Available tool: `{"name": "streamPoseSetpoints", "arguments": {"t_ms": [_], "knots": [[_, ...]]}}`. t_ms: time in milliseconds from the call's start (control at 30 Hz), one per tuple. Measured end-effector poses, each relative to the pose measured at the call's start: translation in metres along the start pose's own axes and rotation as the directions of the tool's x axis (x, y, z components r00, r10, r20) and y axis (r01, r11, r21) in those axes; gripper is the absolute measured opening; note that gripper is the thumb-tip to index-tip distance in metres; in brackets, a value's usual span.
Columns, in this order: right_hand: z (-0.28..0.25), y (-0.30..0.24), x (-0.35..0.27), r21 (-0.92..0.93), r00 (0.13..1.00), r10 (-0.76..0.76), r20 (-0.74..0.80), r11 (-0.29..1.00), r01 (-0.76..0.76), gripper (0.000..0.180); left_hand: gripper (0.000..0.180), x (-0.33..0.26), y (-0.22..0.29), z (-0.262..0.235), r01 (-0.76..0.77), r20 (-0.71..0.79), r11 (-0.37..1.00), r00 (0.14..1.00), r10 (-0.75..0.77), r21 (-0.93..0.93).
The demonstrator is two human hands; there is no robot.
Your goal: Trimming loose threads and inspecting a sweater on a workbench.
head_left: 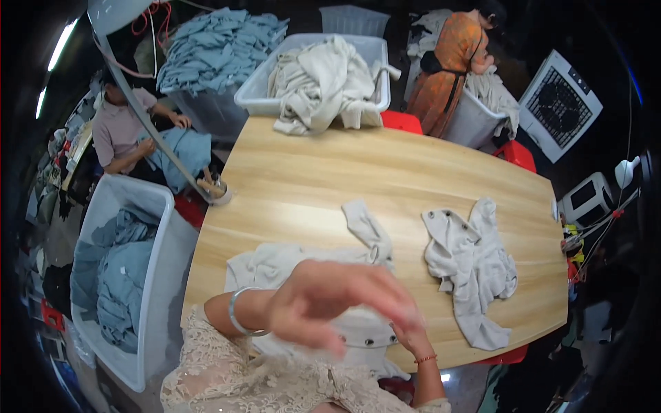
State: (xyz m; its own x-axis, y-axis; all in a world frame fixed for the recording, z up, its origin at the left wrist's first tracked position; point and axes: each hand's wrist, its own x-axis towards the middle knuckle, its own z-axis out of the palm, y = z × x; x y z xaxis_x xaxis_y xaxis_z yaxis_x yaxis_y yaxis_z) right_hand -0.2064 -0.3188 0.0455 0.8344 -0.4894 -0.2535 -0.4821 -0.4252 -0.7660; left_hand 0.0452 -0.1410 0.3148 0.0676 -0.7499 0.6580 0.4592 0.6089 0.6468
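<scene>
A light grey knitted cardigan (pixel 272 265) with dark round buttons lies on the table in front of me, one sleeve stretched out toward the far side. My left hand (pixel 337 296), with a silver bangle at the wrist, is raised over it. Its thumb and fingers are apart, slightly blurred, and nothing shows between them. Behind its fingertips, my right hand (pixel 411 336) is at the cardigan's right edge near the buttons. Its fingers are mostly hidden, so I cannot tell whether it grips the fabric. A second light grey buttoned cardigan (pixel 471 265) lies crumpled on the right.
The wooden table (pixel 303 165) bears a tub (pixel 261 105) of pale knitwear at its far edge. Blue garments fill a white tub (pixel 158 275) on the left and another bin (pixel 213 110) behind. A lamp pole (pixel 162 144) rises from the left edge. Two people handle garments beyond.
</scene>
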Motion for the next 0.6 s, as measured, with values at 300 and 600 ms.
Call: {"name": "streamPoseSetpoints", "arguments": {"t_ms": [300, 600], "knots": [[0.033, -0.043, 0.017, -0.175, 0.98, -0.08, 0.181, 0.978, 0.112, 0.025, 0.039, -0.005, 0.037, 0.08, -0.238, -0.135, 0.949, 0.968, 0.214, -0.205], [0.057, -0.031, 0.002, -0.198, 0.959, -0.146, 0.244, 0.96, 0.197, 0.025, 0.042, -0.095, -0.003, 0.057, 0.019, 0.129, 0.988, 0.991, -0.039, 0.153]]}}
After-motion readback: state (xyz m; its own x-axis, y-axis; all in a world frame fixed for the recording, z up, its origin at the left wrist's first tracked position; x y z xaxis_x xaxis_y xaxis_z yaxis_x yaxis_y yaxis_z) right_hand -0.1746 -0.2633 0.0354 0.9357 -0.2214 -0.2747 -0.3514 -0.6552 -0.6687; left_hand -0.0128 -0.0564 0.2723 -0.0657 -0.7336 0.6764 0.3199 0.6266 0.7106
